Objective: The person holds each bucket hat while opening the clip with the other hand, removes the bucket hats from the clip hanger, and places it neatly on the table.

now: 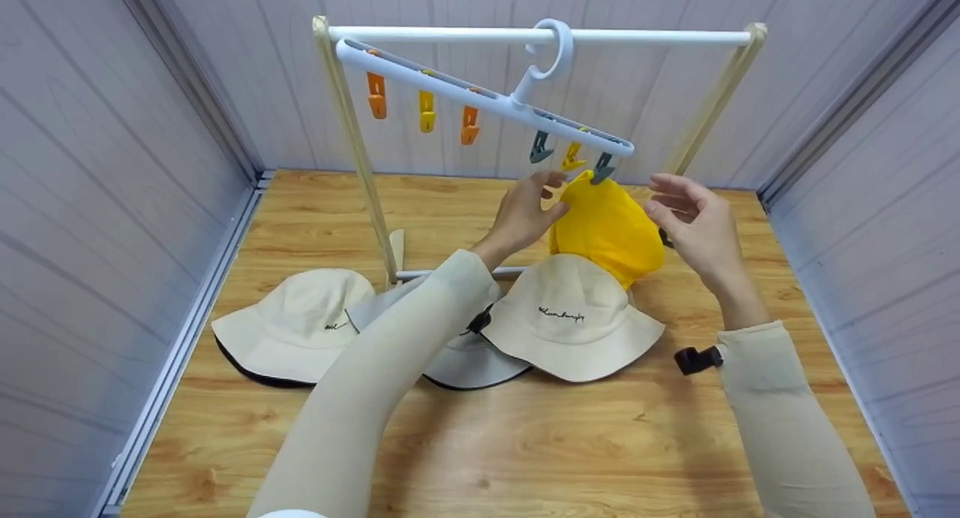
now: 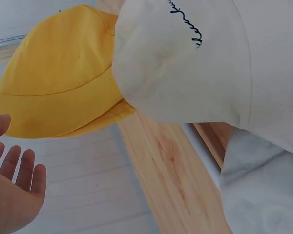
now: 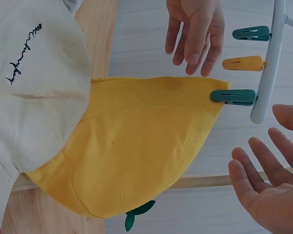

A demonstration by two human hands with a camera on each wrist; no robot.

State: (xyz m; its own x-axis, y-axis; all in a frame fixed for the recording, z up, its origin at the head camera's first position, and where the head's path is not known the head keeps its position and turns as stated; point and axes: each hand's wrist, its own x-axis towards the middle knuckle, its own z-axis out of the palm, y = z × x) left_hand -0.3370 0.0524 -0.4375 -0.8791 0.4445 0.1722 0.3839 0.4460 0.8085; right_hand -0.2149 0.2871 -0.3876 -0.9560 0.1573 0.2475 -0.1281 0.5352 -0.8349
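Note:
A yellow bucket hat (image 1: 607,226) hangs by its brim from a dark green clip (image 3: 234,96) at the low right end of a white clip hanger (image 1: 435,83). Beside the hat's left edge is my left hand (image 1: 525,211), its fingers loosely bent and gripping nothing; whether the thumb touches the cloth I cannot tell. My right hand (image 1: 697,222) is held off to the hat's right, palm turned in, fingers apart from it. In the right wrist view a small green leaf-shaped piece (image 3: 140,212) sticks out from the hat. The hanger tilts, left end high.
The hanger's hook (image 1: 559,49) loops over a white rail (image 1: 660,37) on a wooden-legged rack. Other orange, yellow and green clips dangle from it. Cream hats (image 1: 577,315) and a grey hat (image 1: 480,364) lie on the wood-grain surface (image 1: 570,450). Panel walls enclose both sides.

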